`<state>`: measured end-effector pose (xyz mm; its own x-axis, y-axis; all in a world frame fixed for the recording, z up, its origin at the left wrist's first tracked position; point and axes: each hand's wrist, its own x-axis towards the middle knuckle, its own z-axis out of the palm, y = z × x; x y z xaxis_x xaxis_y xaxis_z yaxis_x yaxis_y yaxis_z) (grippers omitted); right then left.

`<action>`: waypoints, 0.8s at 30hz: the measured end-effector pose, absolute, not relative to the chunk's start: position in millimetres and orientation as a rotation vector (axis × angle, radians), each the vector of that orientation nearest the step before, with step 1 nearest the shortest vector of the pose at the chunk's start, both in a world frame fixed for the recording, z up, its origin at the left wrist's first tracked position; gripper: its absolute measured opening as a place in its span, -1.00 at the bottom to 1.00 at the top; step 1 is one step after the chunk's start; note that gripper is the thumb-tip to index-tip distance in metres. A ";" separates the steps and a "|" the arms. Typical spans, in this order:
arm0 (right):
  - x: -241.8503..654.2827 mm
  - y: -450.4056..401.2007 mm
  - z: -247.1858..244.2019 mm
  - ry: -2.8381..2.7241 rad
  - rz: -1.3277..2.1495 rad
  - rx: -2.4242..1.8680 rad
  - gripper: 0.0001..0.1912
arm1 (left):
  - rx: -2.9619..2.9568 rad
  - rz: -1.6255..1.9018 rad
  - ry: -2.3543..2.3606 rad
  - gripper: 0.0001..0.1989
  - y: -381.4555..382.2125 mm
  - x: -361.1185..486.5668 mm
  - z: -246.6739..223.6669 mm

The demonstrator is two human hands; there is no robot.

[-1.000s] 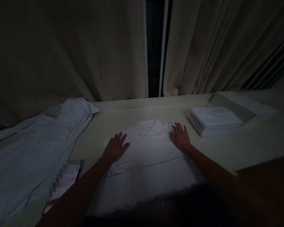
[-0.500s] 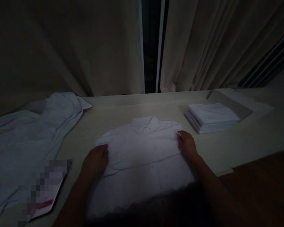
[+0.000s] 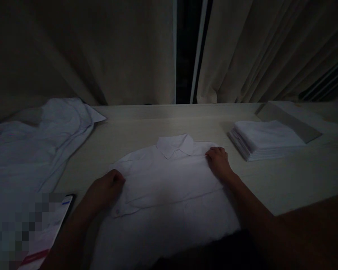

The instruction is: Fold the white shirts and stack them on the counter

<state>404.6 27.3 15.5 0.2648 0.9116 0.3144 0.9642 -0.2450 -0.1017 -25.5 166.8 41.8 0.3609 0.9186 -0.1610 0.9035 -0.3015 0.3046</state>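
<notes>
A white collared shirt (image 3: 169, 176) lies spread in front of me, its collar pointing away and a folded layer across the chest. Fingers curled, my left hand (image 3: 108, 187) pinches the cloth at the shirt's left side. On the opposite side, near the right shoulder, my right hand (image 3: 219, 163) has its fingers closed on the fold's upper edge. The shirt's lower part runs toward my body, where a dark shape covers its end.
A stack of folded white cloth (image 3: 267, 138) sits on the right of the pale table (image 3: 141, 125), beside an open box-like piece (image 3: 295, 120). Loose white garments (image 3: 39, 150) are heaped at left, near a flat device with a partly blurred screen (image 3: 49, 232). Curtains (image 3: 135, 56) hang behind.
My right hand has shifted slightly inward along the fold's upper edge. My left hand has moved a little left, and the folded layer's lower left corner reaches further left. The view has shifted slightly.
</notes>
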 end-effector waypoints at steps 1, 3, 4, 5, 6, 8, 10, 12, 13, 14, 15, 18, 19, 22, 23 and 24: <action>406.2 28.5 14.3 -1.703 -0.302 -2.244 -0.75 | 2.232 0.130 1.625 -0.74 166.1 -26.5 44.1; 407.8 30.3 14.6 -1.637 -0.370 -2.205 -0.76 | 2.145 0.289 1.696 -0.73 166.2 -28.0 46.5; 407.7 31.0 15.8 -1.600 -0.406 -2.193 -0.75 | 2.106 0.376 1.740 -0.71 166.7 -28.2 46.5; 406.9 31.3 17.2 -1.568 -0.434 -2.185 -0.75 | 2.071 0.451 1.778 -0.67 167.2 -28.3 45.6; 405.9 31.1 18.8 -1.546 -0.455 -2.183 -0.74 | 2.046 0.495 1.802 -0.64 167.5 -28.3 44.1; 404.0 28.3 21.9 -1.530 -0.481 -2.182 -0.71 | 2.010 0.504 1.822 -0.57 166.9 -28.9 40.3; 403.7 21.4 24.3 -1.533 -0.501 -2.168 -0.65 | 1.956 0.481 1.819 -0.52 164.3 -31.4 37.6; 405.2 11.0 25.0 -1.537 -0.515 -2.138 -0.61 | 1.858 0.508 1.775 -0.47 159.7 -35.8 37.6; 406.4 5.2 24.4 -1.541 -0.510 -2.121 -0.62 | 1.793 0.537 1.740 -0.45 156.8 -38.6 38.6; 407.5 -0.6 23.2 -1.548 -0.491 -2.104 -0.62 | 1.730 0.564 1.703 -0.44 153.6 -41.6 40.3; 408.5 -5.8 21.5 -1.553 -0.459 -2.088 -0.62 | 1.676 0.588 1.680 -0.44 150.3 -44.5 42.4; 410.5 -17.0 17.7 -1.517 -0.348 -2.053 -0.58 | 1.648 0.667 1.754 -0.51 140.5 -52.7 50.0; 411.1 -20.0 17.7 -1.483 -0.325 -2.044 -0.57 | 1.681 0.701 1.816 -0.53 137.4 -54.8 52.2; 415.2 -34.3 20.7 -1.332 -0.271 -2.041 -0.54 | 1.854 0.800 1.915 -0.55 128.1 -56.3 52.6; 417.5 -42.3 21.5 -1.266 -0.238 -2.048 -0.53 | 1.960 0.808 1.867 -0.52 125.3 -54.7 49.4; 420.0 -52.0 21.5 -1.193 -0.197 -2.059 -0.53 | 2.100 0.785 1.772 -0.49 122.6 -52.2 44.3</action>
<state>420.0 -52.0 21.5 0.5568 0.6882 0.4652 0.8014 -0.2978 -0.5188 -52.2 122.6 44.3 0.0988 0.9700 0.2220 0.8163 -0.2066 0.5394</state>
